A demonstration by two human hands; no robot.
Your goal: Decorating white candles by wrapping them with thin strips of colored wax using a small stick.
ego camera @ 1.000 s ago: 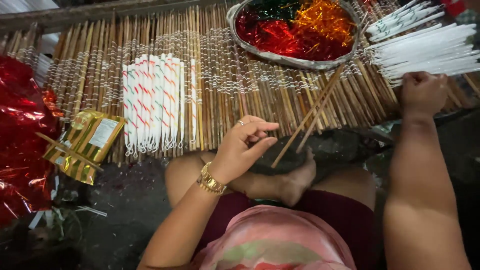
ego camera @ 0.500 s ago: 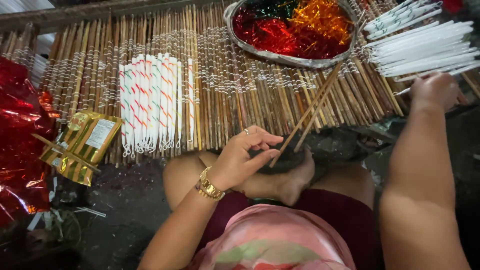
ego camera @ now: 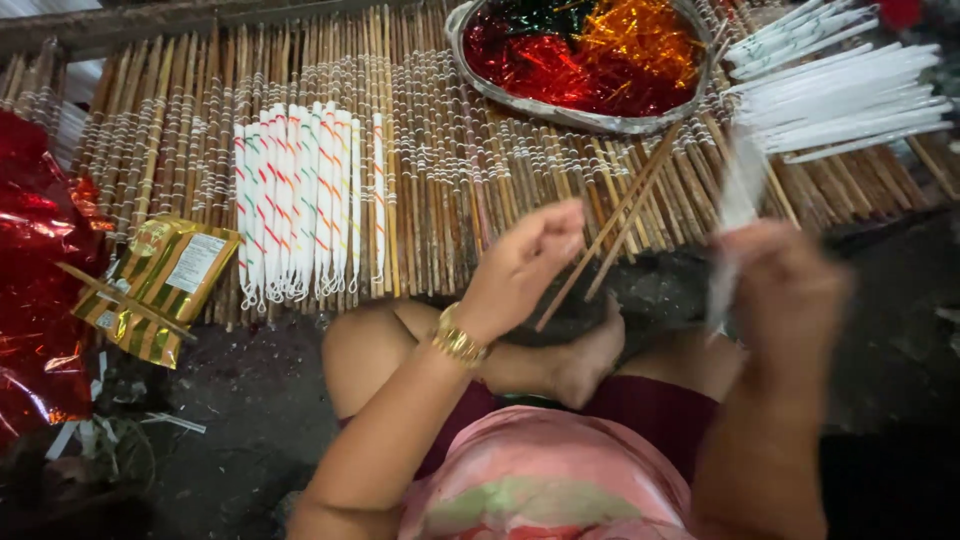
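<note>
Right hand gripping a thin white paper-wrapped stick, long axis upright, tipped toward the bamboo-slat rack's far right corner; left hand just beside, fingers pinched, on what cannot tell

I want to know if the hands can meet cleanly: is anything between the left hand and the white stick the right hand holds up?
Yes. Two thin brown sticks slant up from the lap to the tinsel bowl, crossing the gap between the left hand and the blurred white stick in the right hand.
</note>
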